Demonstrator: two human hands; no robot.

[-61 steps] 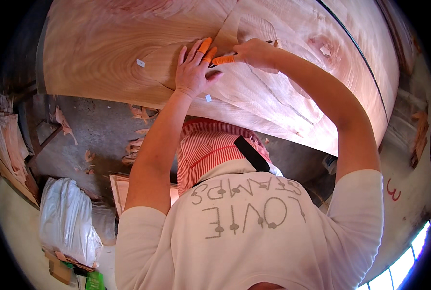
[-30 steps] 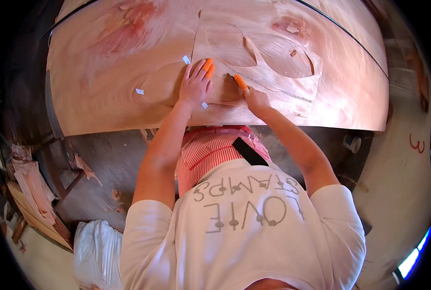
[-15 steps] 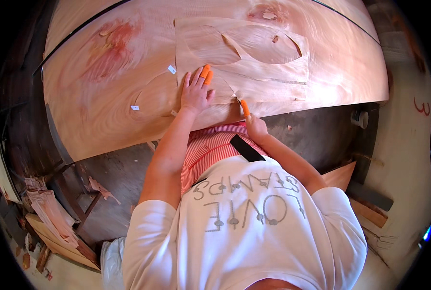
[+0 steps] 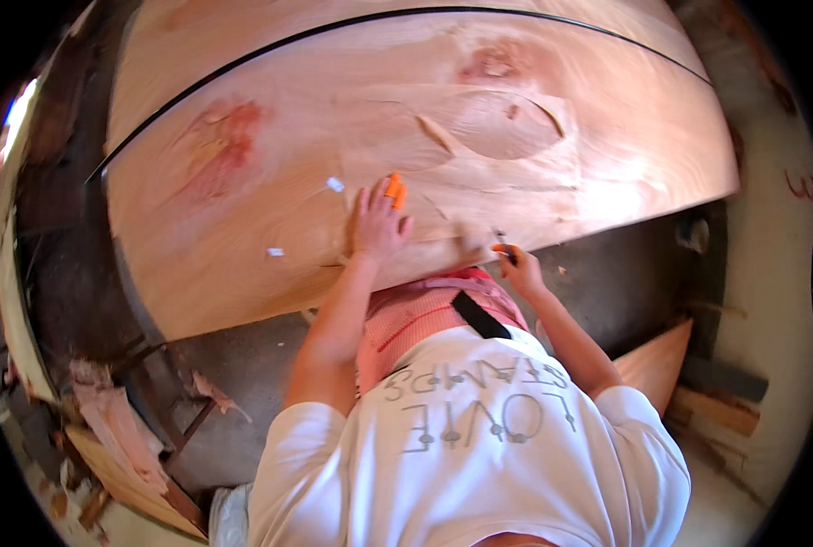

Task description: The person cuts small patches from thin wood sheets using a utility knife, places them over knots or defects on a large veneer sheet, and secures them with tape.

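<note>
My left hand lies flat with its fingers stretched out on a thin veneer piece, orange covers on two of its fingertips. That piece rests on a large wood veneer sheet and bears curved, leaf-shaped cuts. At the sheet's near edge, my right hand is closed around a small knife with a dark handle, its thin blade pointing away from me. An orange cover shows on a right fingertip too. The blade is blurred, and whether it touches the wood I cannot tell.
Two reddish, torn patches mark the large sheet. A black strap crosses its far part. Two small white labels lie left of my left hand. Wood scraps are at the lower left; boards lean at the right.
My right hand has drawn the knife back to the right, off the cut line in the veneer piece. My left hand stays on that piece. The whole view has shifted.
</note>
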